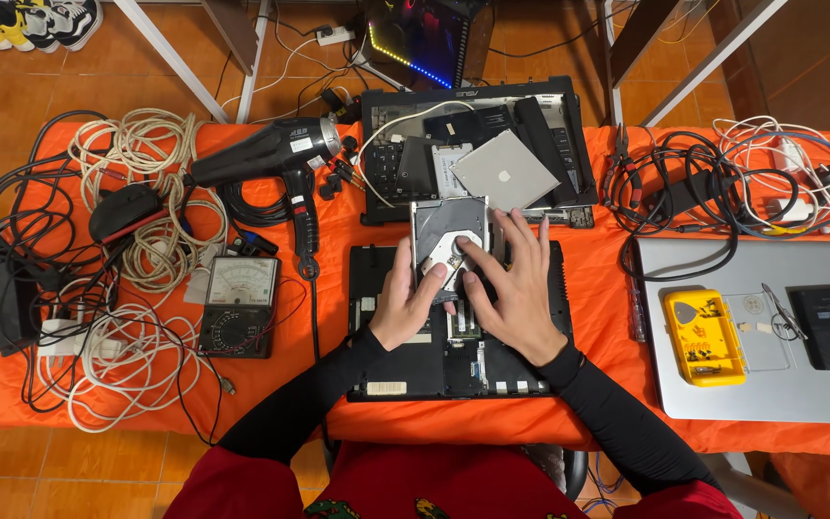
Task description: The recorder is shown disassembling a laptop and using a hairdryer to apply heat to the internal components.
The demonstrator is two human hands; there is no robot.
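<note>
Both hands on a bare optical drive above an opened laptop base

At frame centre the left hand point(405, 306) and right hand point(516, 288) close their fingers around the sides and top of a slim optical drive point(449, 235), cover off, hub showing, held over the black laptop base point(453, 360) on the orange worktop point(146, 384). Judging by that, stripping is well along: the keyboard panel point(477, 144) lies apart above, and the base is still populated. The palms hide the drive's lower edge and whatever slot lies beneath; small screws cannot be made out.

A flat silver optical drive point(449, 235), seemingly opened, lies tilted over the black laptop base point(453, 360).
</note>
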